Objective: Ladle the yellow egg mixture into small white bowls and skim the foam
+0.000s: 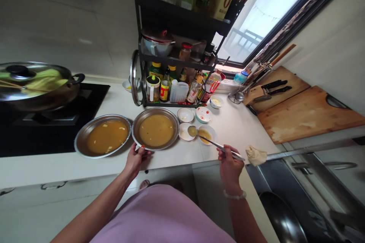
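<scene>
My left hand (137,158) grips the near rim of a round metal dish (137,135) that holds brownish-yellow liquid. A ladle (212,142) is in my right hand (230,163), my fingers closed round its handle. Yellowish liquid shows in its bowl, which hangs above the gap between two small white bowls. The right one of these, a white bowl (213,133), holds yellow liquid; the other white bowl (183,135) is partly behind the ladle. Left of the gripped dish stands a second metal dish (81,142) of similar liquid with pale bits in it.
A lidded pan (54,95) sits on the black stove at left. Behind the dishes rises a black rack (179,57) of bottles and jars. More small bowls (203,114), a knife block (256,95), a beige cloth (256,155) and the sink (264,182) lie to the right.
</scene>
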### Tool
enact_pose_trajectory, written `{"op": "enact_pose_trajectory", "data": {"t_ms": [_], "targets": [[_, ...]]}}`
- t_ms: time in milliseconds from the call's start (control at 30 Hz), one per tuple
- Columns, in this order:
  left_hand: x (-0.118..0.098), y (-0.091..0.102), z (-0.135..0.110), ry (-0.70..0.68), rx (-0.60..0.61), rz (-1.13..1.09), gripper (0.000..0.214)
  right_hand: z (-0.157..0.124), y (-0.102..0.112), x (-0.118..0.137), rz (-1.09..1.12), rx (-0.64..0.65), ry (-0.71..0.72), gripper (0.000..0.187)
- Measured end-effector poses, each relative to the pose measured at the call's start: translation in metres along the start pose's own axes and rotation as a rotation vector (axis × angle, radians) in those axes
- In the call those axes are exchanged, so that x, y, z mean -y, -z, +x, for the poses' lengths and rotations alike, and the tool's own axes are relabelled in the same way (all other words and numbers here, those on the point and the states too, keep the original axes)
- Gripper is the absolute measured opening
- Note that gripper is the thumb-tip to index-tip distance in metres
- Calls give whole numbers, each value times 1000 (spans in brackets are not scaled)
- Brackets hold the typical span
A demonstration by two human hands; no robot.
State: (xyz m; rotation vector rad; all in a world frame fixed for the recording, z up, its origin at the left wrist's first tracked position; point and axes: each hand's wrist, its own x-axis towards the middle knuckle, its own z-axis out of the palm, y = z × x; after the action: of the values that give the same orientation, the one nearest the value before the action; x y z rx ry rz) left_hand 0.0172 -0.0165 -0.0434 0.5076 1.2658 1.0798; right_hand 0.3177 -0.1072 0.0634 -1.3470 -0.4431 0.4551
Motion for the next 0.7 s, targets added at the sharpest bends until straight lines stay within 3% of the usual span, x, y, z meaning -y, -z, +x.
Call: {"op": "enact_pose_trajectory", "data": {"t_ms": [233,367,500,567,700], "targets": [[1,1,2,22,2,-1,47,-25,-46,-22,-45,184,2,28],[1,4,4,32,15,5,50,-43,-53,-34,-163,358,182,21],[-2,5,3,35,26,-2,52,-48,-42,-31,-221,562,402,15],[-3,5,2,36,24,-3,51,-42,-32,-24,-238,535,452,14],[-4,6,2,52,32,10,48,-18,-9,-16,-321,210,376,18]]}}
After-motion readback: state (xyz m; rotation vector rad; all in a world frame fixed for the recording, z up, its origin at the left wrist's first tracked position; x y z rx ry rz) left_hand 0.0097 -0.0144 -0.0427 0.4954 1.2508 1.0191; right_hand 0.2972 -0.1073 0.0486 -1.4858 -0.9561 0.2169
